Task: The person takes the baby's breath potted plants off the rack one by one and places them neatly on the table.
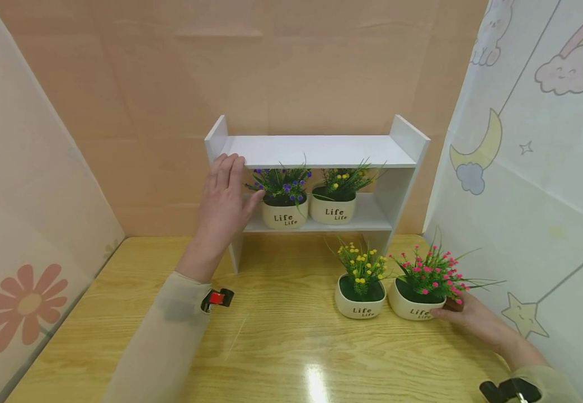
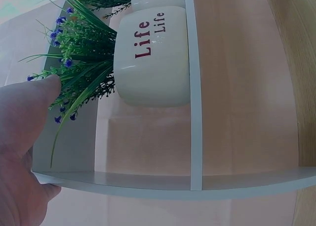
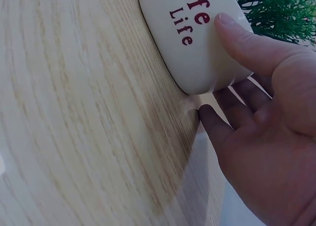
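Note:
A white two-tier shelf (image 1: 316,150) stands on the table. My left hand (image 1: 225,196) rests on its upper left corner, fingers extended, thumb spread beside a potted plant with purple flowers (image 1: 285,215). In the left wrist view the thumb (image 2: 47,90) touches or overlaps that plant's leaves. My right hand (image 1: 478,322) holds a cream pot of pink artificial flowers (image 1: 417,305) at its right side. The thumb (image 3: 242,38) presses the pot's lettered front; the other fingers reach behind, partly hidden. The pot sits on or very near the tabletop.
On the middle board, a yellow-flowered potted plant (image 1: 333,211) stands right of the purple one. Another yellow-flowered potted plant (image 1: 361,302) sits on the wooden table (image 1: 271,347), just left of the pink one. A patterned wall panel (image 1: 538,196) borders the right side.

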Tool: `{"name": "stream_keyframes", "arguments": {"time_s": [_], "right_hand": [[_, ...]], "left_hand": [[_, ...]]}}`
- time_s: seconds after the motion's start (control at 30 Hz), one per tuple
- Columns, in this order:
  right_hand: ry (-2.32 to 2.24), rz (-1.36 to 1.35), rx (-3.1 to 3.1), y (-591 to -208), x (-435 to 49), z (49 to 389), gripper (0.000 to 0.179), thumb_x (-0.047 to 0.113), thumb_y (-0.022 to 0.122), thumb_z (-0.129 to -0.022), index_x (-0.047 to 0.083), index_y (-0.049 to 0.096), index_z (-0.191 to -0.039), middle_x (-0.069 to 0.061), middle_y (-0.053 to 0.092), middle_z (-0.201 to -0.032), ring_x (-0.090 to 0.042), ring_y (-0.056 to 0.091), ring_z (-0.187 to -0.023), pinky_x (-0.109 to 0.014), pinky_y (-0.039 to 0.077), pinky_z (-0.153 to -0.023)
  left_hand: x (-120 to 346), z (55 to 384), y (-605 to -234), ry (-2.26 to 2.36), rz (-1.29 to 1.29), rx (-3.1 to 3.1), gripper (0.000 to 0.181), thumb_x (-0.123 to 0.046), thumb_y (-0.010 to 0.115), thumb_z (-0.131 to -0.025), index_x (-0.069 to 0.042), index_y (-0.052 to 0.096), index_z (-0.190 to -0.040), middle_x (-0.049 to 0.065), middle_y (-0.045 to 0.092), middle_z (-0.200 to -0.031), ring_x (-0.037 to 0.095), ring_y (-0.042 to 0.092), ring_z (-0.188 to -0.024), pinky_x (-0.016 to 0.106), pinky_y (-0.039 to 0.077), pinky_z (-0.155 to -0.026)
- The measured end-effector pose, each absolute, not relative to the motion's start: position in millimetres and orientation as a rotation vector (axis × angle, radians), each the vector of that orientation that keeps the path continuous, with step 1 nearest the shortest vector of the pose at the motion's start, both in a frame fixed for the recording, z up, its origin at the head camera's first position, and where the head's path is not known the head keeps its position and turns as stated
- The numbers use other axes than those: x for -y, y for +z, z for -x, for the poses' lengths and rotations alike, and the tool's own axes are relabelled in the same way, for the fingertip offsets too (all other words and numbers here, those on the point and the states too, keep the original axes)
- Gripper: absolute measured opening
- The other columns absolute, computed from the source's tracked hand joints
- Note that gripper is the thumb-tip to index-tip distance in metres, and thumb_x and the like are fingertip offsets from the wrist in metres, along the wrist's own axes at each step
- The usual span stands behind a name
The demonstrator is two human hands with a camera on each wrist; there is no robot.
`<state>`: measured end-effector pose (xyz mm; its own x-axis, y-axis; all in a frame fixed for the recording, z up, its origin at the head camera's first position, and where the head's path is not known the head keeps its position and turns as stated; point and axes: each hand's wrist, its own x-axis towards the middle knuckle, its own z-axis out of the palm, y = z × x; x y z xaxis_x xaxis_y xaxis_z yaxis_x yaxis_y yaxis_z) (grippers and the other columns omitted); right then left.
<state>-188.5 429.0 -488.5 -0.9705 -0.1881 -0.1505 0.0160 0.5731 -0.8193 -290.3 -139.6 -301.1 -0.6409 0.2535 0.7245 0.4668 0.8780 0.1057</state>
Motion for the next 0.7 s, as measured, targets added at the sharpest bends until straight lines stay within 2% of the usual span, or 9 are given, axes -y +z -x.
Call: {"name": "stream_keyframes", "arguments": {"time_s": [0.1, 0.27, 0.37, 0.53, 0.57, 0.63, 0.7], "right_hand": [[-1.329, 0.111, -2.581, -487.1, -429.6, 188.4, 0.094, 0.028, 0.073, -0.109, -0.016, 0.014, -0.168, -0.044, 0.030, -0.166, -0.061, 0.034, -0.152, -0.016, 0.053, -0.096], [-1.252, 0.094, -2.646, -482.8, -430.4, 185.7, 0.093, 0.032, 0.074, -0.109, -0.017, 0.019, -0.166, -0.044, 0.035, -0.163, -0.062, 0.040, -0.149, -0.031, 0.058, -0.104], [-1.237, 0.088, -2.689, -479.5, -430.5, 182.6, 0.093, 0.034, 0.075, -0.108, -0.013, 0.022, -0.168, -0.039, 0.037, -0.165, -0.060, 0.042, -0.149, -0.026, 0.054, -0.105], [-1.280, 0.083, -2.711, -473.0, -431.8, 178.3, 0.091, 0.031, 0.075, -0.108, -0.015, 0.024, -0.167, -0.038, 0.036, -0.166, -0.060, 0.038, -0.151, -0.011, 0.048, -0.096], [-1.269, 0.076, -2.719, -471.4, -433.3, 177.9, 0.090, 0.031, 0.073, -0.109, -0.017, 0.022, -0.166, -0.040, 0.035, -0.165, -0.062, 0.037, -0.150, -0.017, 0.052, -0.101], [-1.263, 0.056, -2.725, -469.6, -436.9, 177.4, 0.093, 0.032, 0.072, -0.110, -0.017, 0.017, -0.167, -0.044, 0.030, -0.165, -0.067, 0.034, -0.149, -0.038, 0.053, -0.113], [-1.305, 0.052, -2.712, -467.6, -439.9, 176.4, 0.097, 0.030, 0.071, -0.110, -0.006, 0.006, -0.173, -0.047, 0.021, -0.167, -0.071, 0.028, -0.149, -0.062, 0.043, -0.119]], "left_hand": [[139.8, 290.1, -300.8, -0.368, 0.515, 2.292, 0.080, -0.036, 0.075, -0.108, 0.003, 0.033, -0.163, 0.025, 0.036, -0.164, 0.043, 0.024, -0.161, 0.044, 0.013, -0.137], [139.9, 289.3, -300.3, -0.370, 0.513, 2.287, 0.081, -0.037, 0.076, -0.107, 0.004, 0.033, -0.163, 0.025, 0.037, -0.164, 0.044, 0.025, -0.161, 0.044, 0.013, -0.137], [139.6, 288.8, -299.9, -0.372, 0.510, 2.289, 0.081, -0.037, 0.076, -0.107, 0.004, 0.033, -0.163, 0.025, 0.037, -0.164, 0.043, 0.025, -0.161, 0.044, 0.013, -0.137], [139.9, 287.9, -299.6, -0.366, 0.507, 2.299, 0.081, -0.037, 0.076, -0.107, 0.003, 0.033, -0.163, 0.025, 0.036, -0.165, 0.043, 0.024, -0.162, 0.045, 0.013, -0.137], [140.0, 287.8, -299.5, -0.365, 0.506, 2.304, 0.081, -0.037, 0.075, -0.108, 0.003, 0.032, -0.163, 0.024, 0.035, -0.165, 0.042, 0.023, -0.162, 0.044, 0.013, -0.137], [140.2, 287.6, -299.1, -0.363, 0.504, 2.316, 0.081, -0.037, 0.074, -0.108, 0.003, 0.031, -0.164, 0.024, 0.035, -0.165, 0.042, 0.022, -0.162, 0.044, 0.012, -0.137], [140.5, 287.4, -299.0, -0.358, 0.504, 2.327, 0.081, -0.037, 0.073, -0.109, 0.002, 0.030, -0.164, 0.024, 0.034, -0.166, 0.042, 0.021, -0.162, 0.043, 0.011, -0.137]]}}
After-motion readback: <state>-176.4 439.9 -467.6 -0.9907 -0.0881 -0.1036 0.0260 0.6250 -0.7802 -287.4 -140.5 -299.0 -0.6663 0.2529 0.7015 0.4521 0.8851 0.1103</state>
